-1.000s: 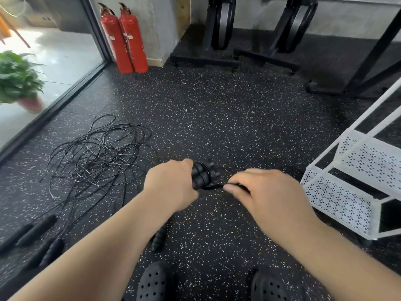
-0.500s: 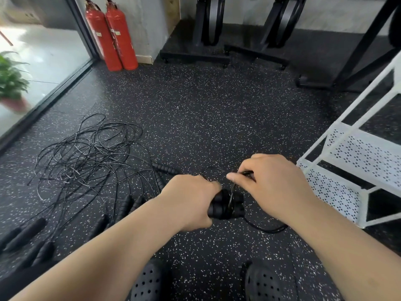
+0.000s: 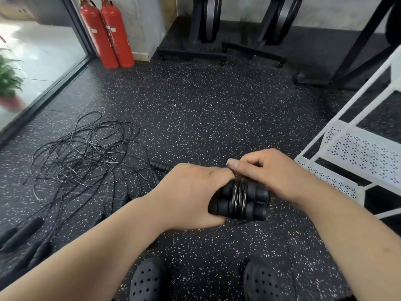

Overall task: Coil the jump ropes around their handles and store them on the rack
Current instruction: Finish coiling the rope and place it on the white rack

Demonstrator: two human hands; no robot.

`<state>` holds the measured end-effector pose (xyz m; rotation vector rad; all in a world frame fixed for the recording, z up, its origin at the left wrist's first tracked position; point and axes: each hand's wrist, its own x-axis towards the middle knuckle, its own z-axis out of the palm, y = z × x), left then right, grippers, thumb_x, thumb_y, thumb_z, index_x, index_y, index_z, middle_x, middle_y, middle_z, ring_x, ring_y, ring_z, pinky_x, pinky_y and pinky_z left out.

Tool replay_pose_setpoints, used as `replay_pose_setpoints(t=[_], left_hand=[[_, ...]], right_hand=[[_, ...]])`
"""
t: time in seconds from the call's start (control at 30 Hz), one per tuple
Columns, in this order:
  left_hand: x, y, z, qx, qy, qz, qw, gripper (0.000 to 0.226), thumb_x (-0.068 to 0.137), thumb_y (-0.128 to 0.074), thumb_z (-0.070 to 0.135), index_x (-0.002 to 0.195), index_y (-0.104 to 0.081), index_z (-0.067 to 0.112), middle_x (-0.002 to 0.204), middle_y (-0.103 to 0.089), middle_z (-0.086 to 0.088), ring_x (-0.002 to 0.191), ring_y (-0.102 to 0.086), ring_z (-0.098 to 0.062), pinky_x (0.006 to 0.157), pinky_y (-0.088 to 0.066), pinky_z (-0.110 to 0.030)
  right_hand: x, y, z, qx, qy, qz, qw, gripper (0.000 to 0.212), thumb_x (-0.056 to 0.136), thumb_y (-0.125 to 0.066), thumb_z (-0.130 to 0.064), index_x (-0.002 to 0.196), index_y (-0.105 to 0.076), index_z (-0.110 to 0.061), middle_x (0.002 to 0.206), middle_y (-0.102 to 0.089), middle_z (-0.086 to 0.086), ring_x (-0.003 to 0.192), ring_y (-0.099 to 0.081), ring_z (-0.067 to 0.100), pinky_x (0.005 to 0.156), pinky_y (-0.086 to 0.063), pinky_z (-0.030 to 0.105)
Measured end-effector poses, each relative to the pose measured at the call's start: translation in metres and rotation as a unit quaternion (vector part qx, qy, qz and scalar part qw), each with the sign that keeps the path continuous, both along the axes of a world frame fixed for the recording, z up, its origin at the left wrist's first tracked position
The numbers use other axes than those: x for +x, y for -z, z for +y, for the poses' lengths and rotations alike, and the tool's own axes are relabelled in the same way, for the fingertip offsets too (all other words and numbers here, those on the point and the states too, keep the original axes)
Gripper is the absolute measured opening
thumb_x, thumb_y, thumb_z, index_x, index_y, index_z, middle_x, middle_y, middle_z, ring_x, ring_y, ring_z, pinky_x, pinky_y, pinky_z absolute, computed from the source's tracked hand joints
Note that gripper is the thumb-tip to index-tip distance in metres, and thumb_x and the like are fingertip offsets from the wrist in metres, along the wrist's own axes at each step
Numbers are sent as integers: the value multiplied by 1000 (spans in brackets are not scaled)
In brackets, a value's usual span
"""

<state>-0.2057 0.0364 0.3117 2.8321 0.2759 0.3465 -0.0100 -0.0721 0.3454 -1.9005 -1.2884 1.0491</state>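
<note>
My left hand [image 3: 191, 196] grips a pair of black jump rope handles [image 3: 240, 202] held side by side, with thin black rope wound in several turns around their middle. My right hand [image 3: 267, 170] pinches the rope just above the handles, thumb and fingers curled on it. A tangled pile of loose black ropes [image 3: 86, 153] lies on the floor to the left, with more black handles [image 3: 23, 233] near the lower left edge and one handle [image 3: 160, 166] just beyond my left hand. The white perforated rack [image 3: 360, 153] stands to the right.
Two red fire extinguishers [image 3: 108, 33] stand against the back wall beside a glass door. Black gym equipment bases [image 3: 217, 51] line the back. A potted plant [image 3: 6, 81] is outside at left. My two dark clogs [image 3: 149, 279] show at the bottom on speckled rubber flooring.
The slack loop of rope that hung below the handles is gone; the rope is now wound tight around the handles. Both hands sit closer together, the right one right above the bundle.
</note>
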Motion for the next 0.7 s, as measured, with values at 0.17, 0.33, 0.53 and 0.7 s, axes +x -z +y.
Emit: replay_pose_setpoints(t=[0.17, 0.33, 0.53, 0.7], left_hand=[[0, -8, 1, -138, -111, -19, 984, 41, 72, -75, 45, 97, -45, 35, 72, -57, 15, 67, -57, -9, 65, -49, -32], [1, -7, 4, -195, -182, -7, 964, 37, 72, -75, 43, 95, -48, 31, 71, -62, 8, 64, -59, -10, 62, -51, -35], [2, -6, 3, -309, -209, -24, 927, 37, 69, -76, 44, 97, -52, 37, 77, -68, 11, 61, -59, -6, 56, -50, -26], [5, -3, 3, -405, -221, -55, 886, 45, 77, -82, 28, 111, -54, 39, 85, -73, 12, 53, -55, -4, 49, -45, -25]], right_hand=[[-32, 21, 17, 41, 165, 201, 965, 40, 106, -59, -10, 66, -65, -14, 59, -60, -6, 53, -57, 7, 57, -52, 19], [-47, 46, 15, 0, 220, 151, 964, 35, 101, -43, -2, 86, -71, -17, 68, -61, 0, 69, -48, 17, 67, -39, 34], [-51, 44, 19, -24, 249, 215, 944, 40, 107, -43, -6, 73, -57, -22, 51, -49, -10, 48, -36, 9, 46, -31, 25], [-53, 42, 22, -60, 248, 260, 931, 62, 108, -48, -14, 49, -61, -26, 55, -42, -6, 48, -30, 11, 39, -27, 22]])
